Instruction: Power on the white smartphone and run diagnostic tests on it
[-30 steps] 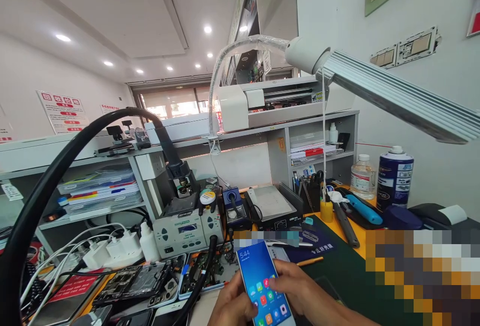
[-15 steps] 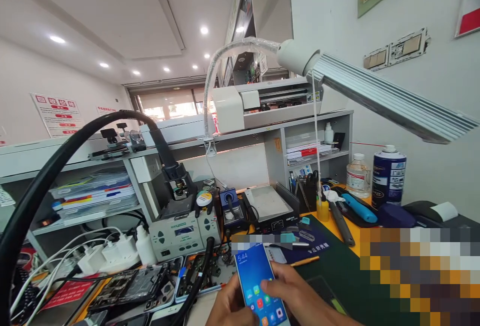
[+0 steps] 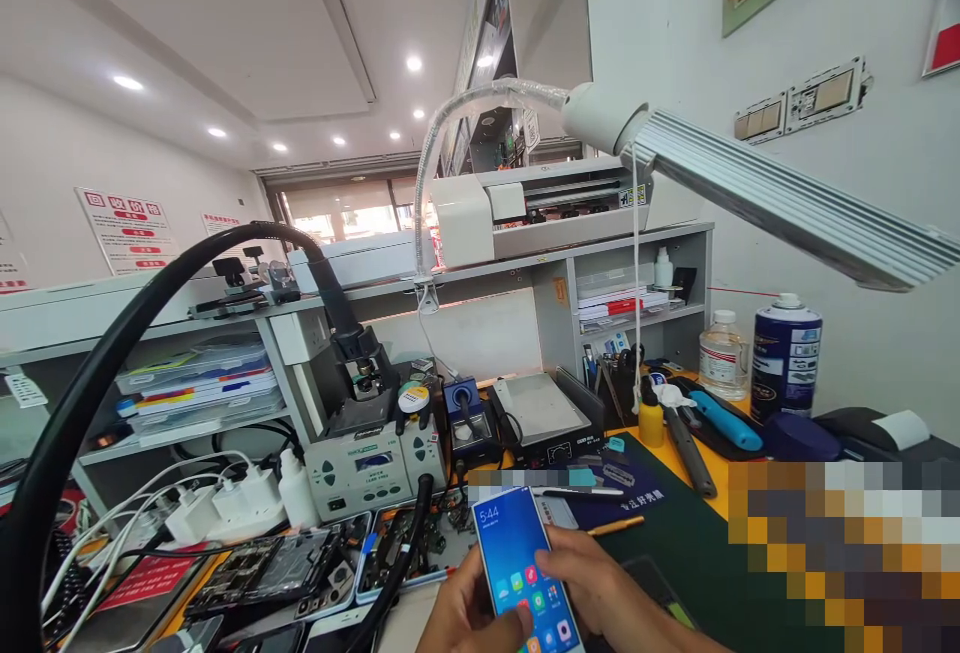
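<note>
A white-framed smartphone (image 3: 517, 543) is held upright at the bottom middle, its screen lit with a blue background, the time 5:44 and several coloured app icons. My left hand (image 3: 457, 608) grips its left side, the thumb lying over the lower icons. On the other side my right hand (image 3: 592, 578) holds the phone's right edge, with its thumb over the screen near a pink icon. The fingers behind the phone are hidden. Below and beyond the phone lies a dark green work mat (image 3: 697, 553).
Trays of phone parts (image 3: 277, 573) and a grey soldering station (image 3: 367, 473) stand left of my hands. A black hose (image 3: 401, 553) runs down close by. A hot plate (image 3: 544, 413) sits behind the phone. At right are a spray can (image 3: 786, 358) and a yellow bottle (image 3: 651, 423).
My left thumb has shifted up and right over the lower icons. My right thumb sits slightly further right on the screen. The whole view has moved slightly.
</note>
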`<state>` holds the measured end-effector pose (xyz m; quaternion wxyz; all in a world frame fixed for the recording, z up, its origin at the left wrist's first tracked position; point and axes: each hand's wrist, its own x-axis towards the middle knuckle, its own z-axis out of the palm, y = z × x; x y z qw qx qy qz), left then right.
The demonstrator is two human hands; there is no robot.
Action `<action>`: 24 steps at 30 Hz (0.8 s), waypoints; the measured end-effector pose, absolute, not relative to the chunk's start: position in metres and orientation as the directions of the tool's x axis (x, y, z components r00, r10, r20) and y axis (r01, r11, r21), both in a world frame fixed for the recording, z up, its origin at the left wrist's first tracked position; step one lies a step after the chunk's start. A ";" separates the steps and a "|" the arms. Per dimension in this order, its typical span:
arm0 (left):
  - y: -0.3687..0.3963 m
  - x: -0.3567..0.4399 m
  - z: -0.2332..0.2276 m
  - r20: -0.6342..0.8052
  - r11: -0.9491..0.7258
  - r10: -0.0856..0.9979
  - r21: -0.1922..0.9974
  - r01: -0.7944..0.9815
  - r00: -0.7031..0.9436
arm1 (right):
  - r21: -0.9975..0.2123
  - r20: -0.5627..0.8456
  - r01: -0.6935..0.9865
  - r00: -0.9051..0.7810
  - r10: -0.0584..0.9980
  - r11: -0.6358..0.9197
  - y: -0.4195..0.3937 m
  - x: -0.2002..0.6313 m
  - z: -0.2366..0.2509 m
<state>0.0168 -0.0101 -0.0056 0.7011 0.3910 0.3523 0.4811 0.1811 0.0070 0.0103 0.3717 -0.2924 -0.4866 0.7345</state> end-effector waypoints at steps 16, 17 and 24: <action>-0.003 0.005 -0.006 -0.183 0.381 0.901 0.767 -0.515 0.394 | -0.932 -0.060 -0.271 -0.539 0.840 -0.241 0.008 0.181 0.011; -0.003 0.006 -0.006 -0.184 0.375 0.905 0.773 -0.512 0.385 | -0.935 -0.054 -0.268 -0.542 0.839 -0.233 0.009 0.181 0.009; -0.004 0.013 -0.009 -0.233 0.370 0.921 0.775 -0.512 0.312 | -0.959 -0.095 -0.177 -0.530 0.842 -0.220 0.009 0.183 0.006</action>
